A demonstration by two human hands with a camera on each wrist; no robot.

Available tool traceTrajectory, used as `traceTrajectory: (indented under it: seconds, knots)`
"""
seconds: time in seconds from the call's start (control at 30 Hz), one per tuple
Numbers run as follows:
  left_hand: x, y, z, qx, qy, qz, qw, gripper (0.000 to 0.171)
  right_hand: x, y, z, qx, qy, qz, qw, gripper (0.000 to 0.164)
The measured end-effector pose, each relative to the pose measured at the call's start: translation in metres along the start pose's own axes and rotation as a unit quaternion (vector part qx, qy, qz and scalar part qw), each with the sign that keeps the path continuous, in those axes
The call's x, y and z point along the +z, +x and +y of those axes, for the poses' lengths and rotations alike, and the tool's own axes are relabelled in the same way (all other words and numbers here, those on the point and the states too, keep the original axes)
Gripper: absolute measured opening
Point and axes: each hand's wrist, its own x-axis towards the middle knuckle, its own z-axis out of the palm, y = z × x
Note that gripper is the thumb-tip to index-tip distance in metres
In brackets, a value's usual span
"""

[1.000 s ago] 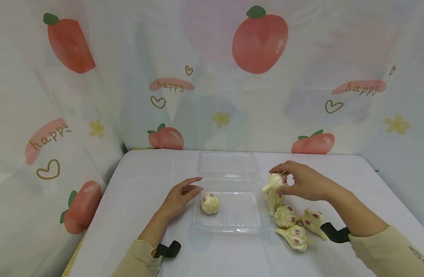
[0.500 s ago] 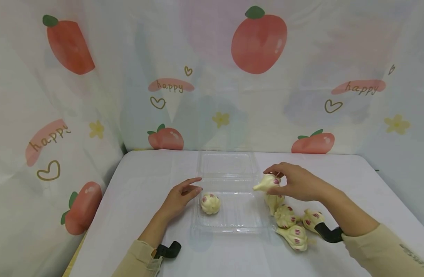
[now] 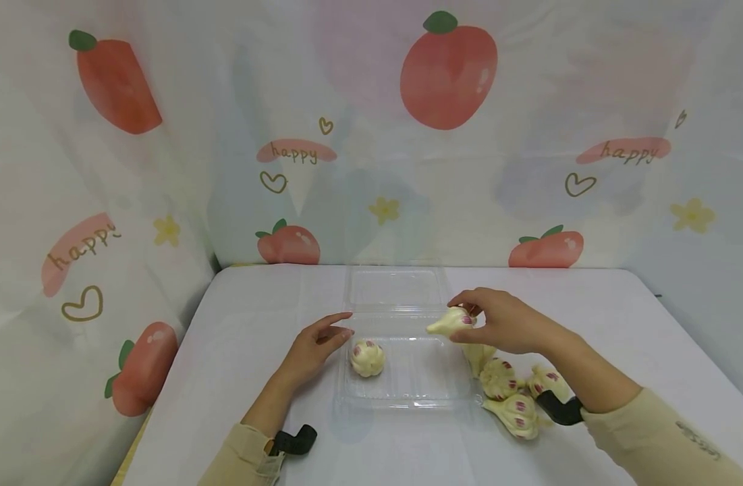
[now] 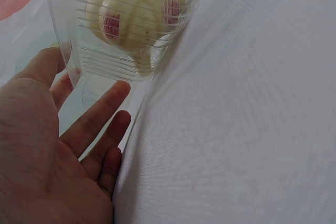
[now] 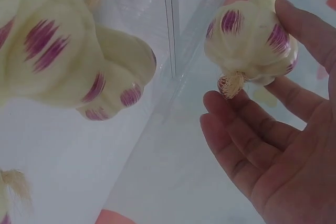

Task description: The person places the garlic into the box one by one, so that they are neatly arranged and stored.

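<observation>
A garlic bulb point(image 3: 451, 322) with purple streaks is pinched between the thumb and fingers of my right hand point(image 3: 501, 322), above the right side of a clear plastic clamshell box point(image 3: 407, 398). In the right wrist view the held bulb point(image 5: 251, 38) shows its root tuft. Another garlic bulb point(image 3: 368, 358) sits inside the box at its left; the left wrist view shows this bulb point(image 4: 134, 11) through the ribbed wall. My left hand point(image 3: 313, 347) lies beside the box's left wall, fingers loosely extended, with fingertips right at the rim.
Several more garlic bulbs point(image 3: 517, 413) lie in a cluster against the box's right side, partly under my right forearm. The box's lid point(image 3: 397, 287) is folded back toward the rear. A printed curtain point(image 3: 359, 101) stands behind the white table point(image 3: 243, 317).
My right hand has moved left with its garlic bulb, from over the cluster to over the box's right side. The left hand has stayed in place.
</observation>
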Motion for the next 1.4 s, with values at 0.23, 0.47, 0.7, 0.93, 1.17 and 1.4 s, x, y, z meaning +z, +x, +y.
traceTrajectory:
  seconds: [0.23,0.47,0.7,0.93,1.17,1.4]
  knots:
    - [0.0,-0.001,-0.001,0.0,-0.001,0.003,1.0,0.047,0.005,0.006,-0.006,0.0,0.004,-0.001,1.0,0.053]
    - [-0.001,-0.002,0.0,0.001,-0.001,0.001,1.0,0.047,0.011,0.013,-0.014,0.007,-0.002,-0.004,1.0,0.055]
    - [0.0,-0.002,0.0,-0.001,-0.003,0.0,1.0,0.047,0.017,0.019,-0.019,0.014,0.007,-0.007,1.0,0.053]
    - [0.0,-0.001,0.0,0.001,-0.005,0.001,1.0,0.047,0.02,0.023,-0.023,0.016,0.011,-0.011,1.0,0.052]
    - [0.001,-0.002,0.003,-0.007,0.0,0.003,1.0,0.046,0.025,0.026,-0.027,0.035,0.006,-0.015,0.999,0.056]
    - [0.001,-0.003,0.004,-0.008,0.0,0.001,1.0,0.046,0.032,0.031,-0.03,0.058,0.016,-0.018,0.998,0.059]
